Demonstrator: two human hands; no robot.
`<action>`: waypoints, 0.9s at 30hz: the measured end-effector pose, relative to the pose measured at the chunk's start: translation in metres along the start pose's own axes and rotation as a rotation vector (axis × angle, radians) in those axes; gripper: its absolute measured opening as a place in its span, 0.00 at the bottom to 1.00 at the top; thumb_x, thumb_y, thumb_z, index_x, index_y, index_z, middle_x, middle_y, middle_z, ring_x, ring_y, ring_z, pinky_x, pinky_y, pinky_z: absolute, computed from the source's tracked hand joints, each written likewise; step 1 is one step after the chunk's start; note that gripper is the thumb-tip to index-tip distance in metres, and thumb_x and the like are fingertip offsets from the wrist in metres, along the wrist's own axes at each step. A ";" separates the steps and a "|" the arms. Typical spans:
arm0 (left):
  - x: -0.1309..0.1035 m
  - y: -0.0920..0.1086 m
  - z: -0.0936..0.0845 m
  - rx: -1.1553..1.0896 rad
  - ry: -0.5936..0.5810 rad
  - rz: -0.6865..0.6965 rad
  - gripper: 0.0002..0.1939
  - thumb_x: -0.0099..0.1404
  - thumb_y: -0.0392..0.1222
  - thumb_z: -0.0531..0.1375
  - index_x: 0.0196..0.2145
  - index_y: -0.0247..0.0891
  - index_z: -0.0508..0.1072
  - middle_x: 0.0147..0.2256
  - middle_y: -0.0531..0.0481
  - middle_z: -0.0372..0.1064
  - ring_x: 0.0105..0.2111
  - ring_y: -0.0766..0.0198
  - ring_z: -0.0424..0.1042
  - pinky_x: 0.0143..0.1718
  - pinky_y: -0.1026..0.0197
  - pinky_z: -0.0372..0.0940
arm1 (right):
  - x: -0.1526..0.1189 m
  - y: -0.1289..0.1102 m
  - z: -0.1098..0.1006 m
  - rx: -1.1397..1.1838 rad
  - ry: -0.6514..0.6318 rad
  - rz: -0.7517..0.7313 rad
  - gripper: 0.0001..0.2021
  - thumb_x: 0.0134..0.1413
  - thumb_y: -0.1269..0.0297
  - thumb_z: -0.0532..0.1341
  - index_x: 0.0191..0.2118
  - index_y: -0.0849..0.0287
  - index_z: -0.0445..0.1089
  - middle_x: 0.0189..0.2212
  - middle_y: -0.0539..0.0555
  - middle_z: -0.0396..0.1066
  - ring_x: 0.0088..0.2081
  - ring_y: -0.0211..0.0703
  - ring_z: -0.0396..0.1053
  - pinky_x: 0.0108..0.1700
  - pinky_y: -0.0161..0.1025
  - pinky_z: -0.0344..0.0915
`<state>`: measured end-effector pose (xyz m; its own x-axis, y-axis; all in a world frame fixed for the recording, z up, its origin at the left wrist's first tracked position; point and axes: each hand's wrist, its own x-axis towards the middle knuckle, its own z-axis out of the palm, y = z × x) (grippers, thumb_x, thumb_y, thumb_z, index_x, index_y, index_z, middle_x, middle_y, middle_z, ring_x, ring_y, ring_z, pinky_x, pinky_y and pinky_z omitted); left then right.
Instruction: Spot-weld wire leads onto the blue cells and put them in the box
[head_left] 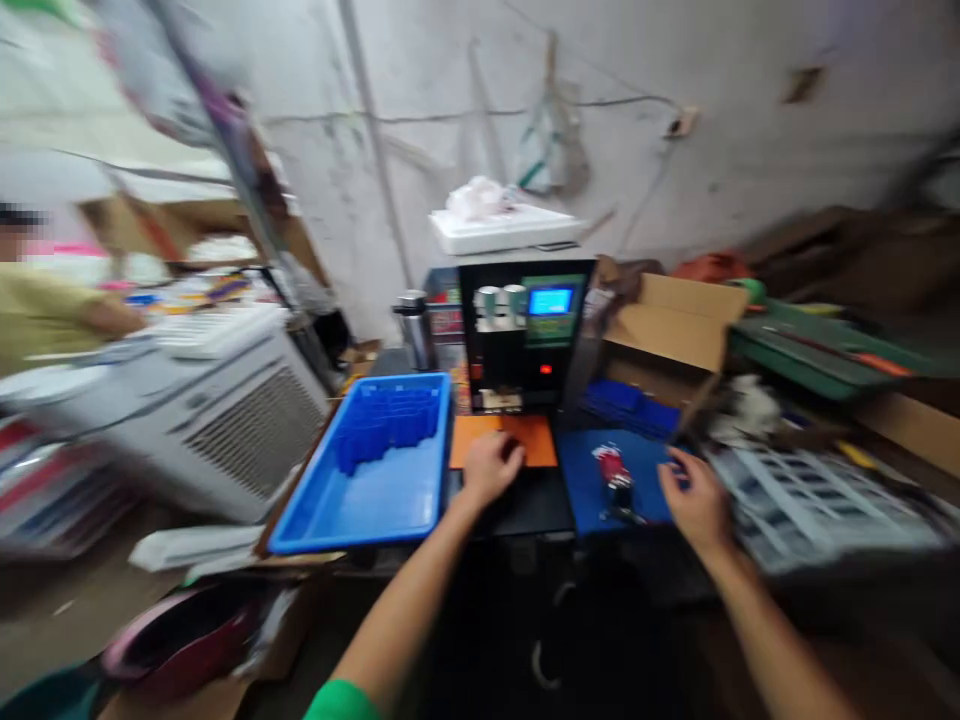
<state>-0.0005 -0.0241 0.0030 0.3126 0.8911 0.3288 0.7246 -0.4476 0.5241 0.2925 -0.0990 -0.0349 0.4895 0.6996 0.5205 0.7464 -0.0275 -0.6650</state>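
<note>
My left hand rests over an orange mat before a black machine with a lit blue screen. Its fingers are curled, and anything under them is hidden. Over the right side of a blue mat is my right hand, its fingers bent around something blue, small and blurred. Between the hands, a red and black bundle of small parts lies on the blue mat. A blue tray on the left holds a row of dark blue pieces.
An open cardboard box with blue pieces stands behind the blue mat. A grey compartment tray lies at the right. A steel flask is behind the blue tray. At the far left, a person in yellow is beside a white slatted unit.
</note>
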 end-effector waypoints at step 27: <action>0.026 -0.012 0.014 0.084 0.094 0.088 0.17 0.67 0.52 0.54 0.44 0.41 0.76 0.42 0.48 0.77 0.43 0.54 0.75 0.41 0.56 0.64 | 0.110 0.012 0.060 -0.414 -0.635 0.362 0.15 0.42 0.62 0.69 0.37 0.66 0.78 0.34 0.66 0.78 0.37 0.53 0.76 0.31 0.35 0.62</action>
<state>0.0076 0.0050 -0.0057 0.3208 0.8360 0.4451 0.7469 -0.5123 0.4239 0.3285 0.0200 -0.0182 0.4764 0.8625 -0.1706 0.7578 -0.5012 -0.4178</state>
